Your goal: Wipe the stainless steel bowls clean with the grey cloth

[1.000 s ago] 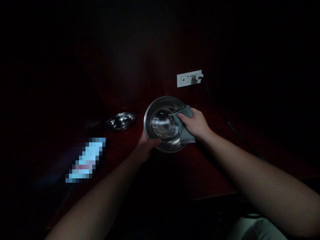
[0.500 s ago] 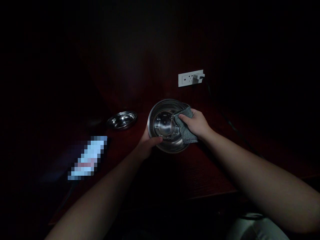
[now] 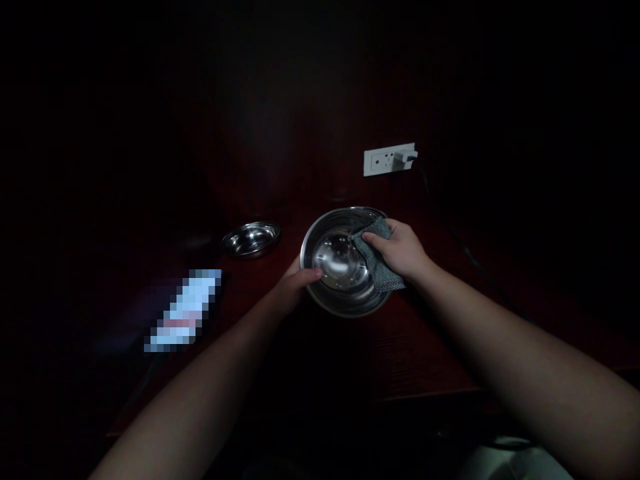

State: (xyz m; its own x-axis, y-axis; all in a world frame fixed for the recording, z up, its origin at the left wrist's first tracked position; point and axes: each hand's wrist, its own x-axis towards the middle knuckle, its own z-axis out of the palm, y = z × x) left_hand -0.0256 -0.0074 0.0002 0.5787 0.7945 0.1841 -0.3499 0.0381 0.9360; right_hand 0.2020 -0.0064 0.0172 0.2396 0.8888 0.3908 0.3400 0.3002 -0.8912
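A shiny metal bowl [image 3: 340,257] is held up over the dark red table, its opening tilted toward me. My left hand [image 3: 295,283] grips its left side, thumb over the rim and the other fingers hidden beneath. With my right hand [image 3: 400,250] I pinch a grey-green cloth [image 3: 380,260] over the bowl's right rim. The cloth hangs partly inside the bowl, and my right thumb presses on it. Fingers behind the rim are out of sight.
A smaller metal dish [image 3: 251,239] lies on the table [image 3: 425,360] at the left. Nearer me is a bright, pixelated screen [image 3: 185,310]. A white wall socket [image 3: 389,160] with a plugged-in charger sits at the back, its cable [image 3: 465,250] trailing right. Surroundings are very dark.
The bowl's tilt has shifted slightly, and both hands keep their hold on bowl and cloth. The whole scene sits a little further right in the view.
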